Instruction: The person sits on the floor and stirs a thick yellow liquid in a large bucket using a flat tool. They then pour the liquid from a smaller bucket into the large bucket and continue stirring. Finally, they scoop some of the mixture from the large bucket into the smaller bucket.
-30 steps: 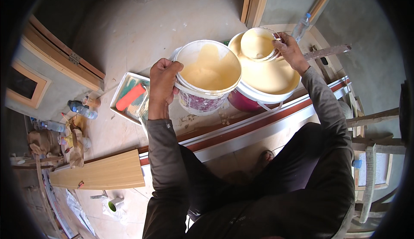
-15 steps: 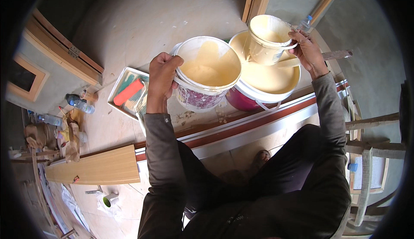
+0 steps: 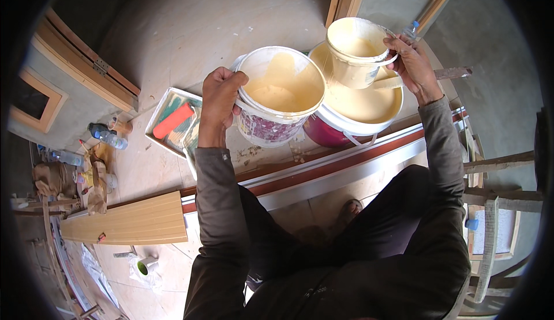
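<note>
My left hand [image 3: 222, 98] is closed on the left rim of a paint bucket [image 3: 268, 126], white with a purple pattern and cream paint inside. Up at the right, my right hand [image 3: 408, 60] grips the rim and handle side of a small paint pail [image 3: 351, 69], also with cream paint in it. That pail hangs over a large magenta paint bucket [image 3: 326, 132] filled with cream paint. Thin strands of paint trail from the small pail toward the paint below. A wooden stick [image 3: 453, 73] lies across the large bucket's right rim.
A paint tray [image 3: 163, 103] with an orange roller [image 3: 173, 120] lies left of the buckets. Long brown and white strips [image 3: 323, 178] cross the floor before my legs. A yellow panel [image 3: 127, 222], plastic bottles [image 3: 109, 139] and a paper bag [image 3: 97, 187] are at left; a wooden frame [image 3: 490, 245] stands right.
The small pail has shifted slightly left and tipped a little toward the left bucket. My left hand and its bucket have moved slightly up and right.
</note>
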`<state>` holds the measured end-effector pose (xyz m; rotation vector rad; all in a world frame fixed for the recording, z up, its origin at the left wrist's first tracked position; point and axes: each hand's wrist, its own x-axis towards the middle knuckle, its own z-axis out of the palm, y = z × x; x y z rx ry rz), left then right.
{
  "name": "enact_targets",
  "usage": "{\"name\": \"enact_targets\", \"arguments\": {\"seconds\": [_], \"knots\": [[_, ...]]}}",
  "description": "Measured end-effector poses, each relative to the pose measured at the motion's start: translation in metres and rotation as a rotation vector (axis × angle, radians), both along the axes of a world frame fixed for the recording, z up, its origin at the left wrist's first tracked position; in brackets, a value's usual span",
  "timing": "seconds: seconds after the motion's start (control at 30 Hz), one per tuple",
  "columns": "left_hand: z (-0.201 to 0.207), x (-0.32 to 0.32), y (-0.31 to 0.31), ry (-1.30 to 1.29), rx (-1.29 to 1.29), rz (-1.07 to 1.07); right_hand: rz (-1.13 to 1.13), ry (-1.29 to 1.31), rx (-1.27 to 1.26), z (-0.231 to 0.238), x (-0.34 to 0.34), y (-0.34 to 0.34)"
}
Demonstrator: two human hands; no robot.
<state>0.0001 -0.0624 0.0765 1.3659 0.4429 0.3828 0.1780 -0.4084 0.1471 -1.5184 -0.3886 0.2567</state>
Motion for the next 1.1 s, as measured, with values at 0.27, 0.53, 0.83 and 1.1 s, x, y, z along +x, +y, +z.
{"name": "enact_targets", "arguments": {"seconds": [0.27, 0.53, 0.83, 1.1], "knots": [[-0.001, 0.001, 0.001, 0.000, -0.004, 0.009, 0.006, -0.089, -0.174, 0.007, -0.010, 0.019], [0.002, 0.003, -0.002, 0.006, -0.010, 0.011, 0.009, -0.271, -0.332, 0.012, -0.025, 0.042], [0.001, 0.002, 0.002, 0.061, 0.021, 0.011, -0.001, -0.611, -0.515, 0.027, -0.044, 0.073], [0.001, 0.004, 0.002, 0.046, -0.012, 0.018, 0.024, -0.895, -0.728, 0.035, -0.070, 0.096]]}}
